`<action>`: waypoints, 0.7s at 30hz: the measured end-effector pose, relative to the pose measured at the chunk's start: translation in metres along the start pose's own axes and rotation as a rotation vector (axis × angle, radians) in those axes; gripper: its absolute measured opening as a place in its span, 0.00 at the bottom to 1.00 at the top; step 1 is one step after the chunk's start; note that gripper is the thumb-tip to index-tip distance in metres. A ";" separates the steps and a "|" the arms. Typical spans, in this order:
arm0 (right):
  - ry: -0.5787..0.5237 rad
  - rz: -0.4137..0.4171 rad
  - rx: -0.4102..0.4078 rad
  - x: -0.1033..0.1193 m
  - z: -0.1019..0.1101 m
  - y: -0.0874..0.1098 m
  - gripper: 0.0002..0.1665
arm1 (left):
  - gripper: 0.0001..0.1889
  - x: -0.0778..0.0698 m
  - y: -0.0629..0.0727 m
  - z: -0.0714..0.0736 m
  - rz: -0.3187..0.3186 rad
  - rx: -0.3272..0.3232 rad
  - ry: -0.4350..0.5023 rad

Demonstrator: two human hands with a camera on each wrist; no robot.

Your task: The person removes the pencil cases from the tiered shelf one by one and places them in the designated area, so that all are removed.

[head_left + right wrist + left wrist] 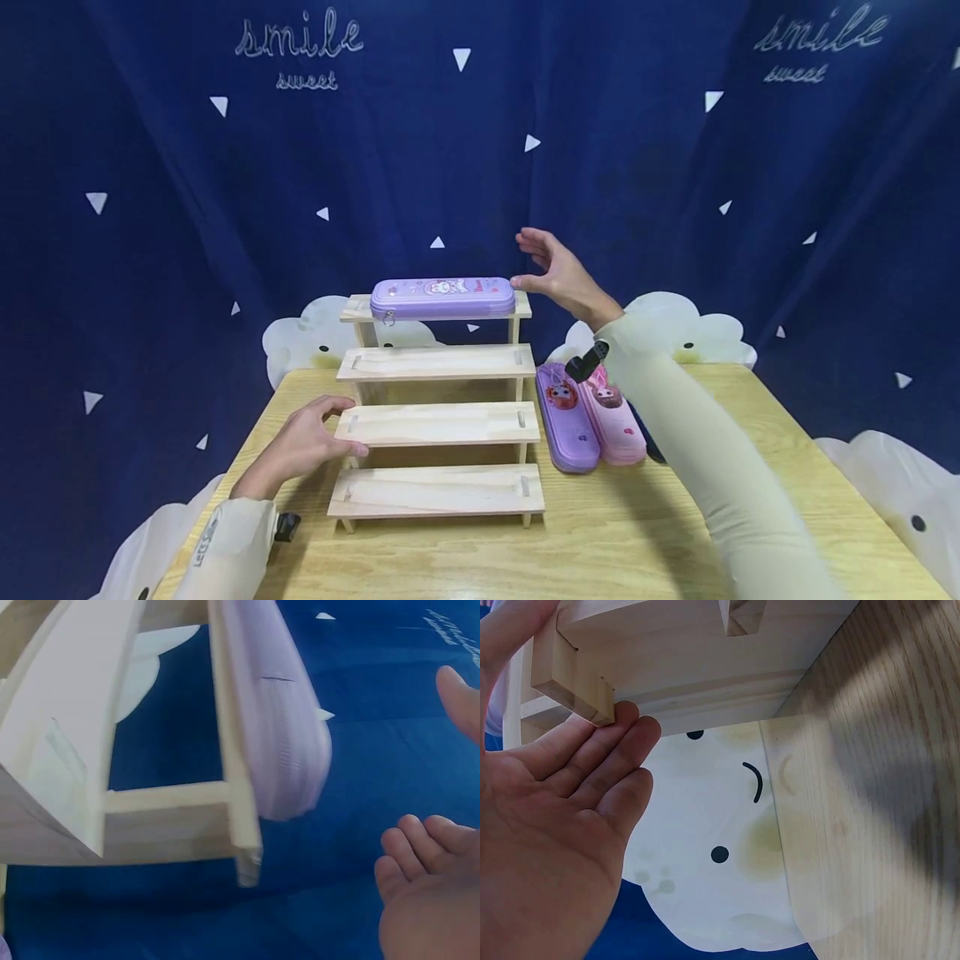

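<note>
A four-tier wooden stand [438, 423] stands on the table. Lengthwise on its top tier lies a lilac pencil case [405, 307] with a cartoon bunny on the lid and a ring at its left end. My left hand [303, 437] holds the left end of the second tier from the bottom, thumb at the front edge and fingers at the back. In the left wrist view, those fingers [630, 746] lie against the stand's wooden upright. Just off the case's right end is my right hand [435, 892], fingers extended and thumb spread, with a gap between palm and case.
Right of the stand, a purple pencil case [573, 446] and a pink pencil case [622, 446] lie side by side on the wooden table [420, 567]. Beyond them a dark item [654, 446] is mostly hidden by my right sleeve. A blue curtain [420, 167] hangs behind.
</note>
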State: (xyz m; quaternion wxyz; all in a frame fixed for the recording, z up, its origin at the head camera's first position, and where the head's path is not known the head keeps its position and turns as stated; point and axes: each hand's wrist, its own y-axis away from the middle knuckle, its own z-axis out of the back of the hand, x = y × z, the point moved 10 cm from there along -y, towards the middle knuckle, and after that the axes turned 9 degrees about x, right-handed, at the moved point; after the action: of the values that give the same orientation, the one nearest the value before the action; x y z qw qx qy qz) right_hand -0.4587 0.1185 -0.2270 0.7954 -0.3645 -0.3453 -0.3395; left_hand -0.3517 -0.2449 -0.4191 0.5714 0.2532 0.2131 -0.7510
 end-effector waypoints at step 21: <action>0.167 -0.096 0.169 -0.033 -0.055 -0.022 0.56 | 0.43 -0.004 0.001 -0.002 -0.005 0.001 0.000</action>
State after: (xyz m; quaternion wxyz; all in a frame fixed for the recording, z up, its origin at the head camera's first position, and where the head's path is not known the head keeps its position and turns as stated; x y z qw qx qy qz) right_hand -0.4765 0.0721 -0.2732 0.8321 -0.2497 -0.3225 -0.3759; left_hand -0.3502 -0.2414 -0.4181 0.5695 0.2527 0.2133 -0.7525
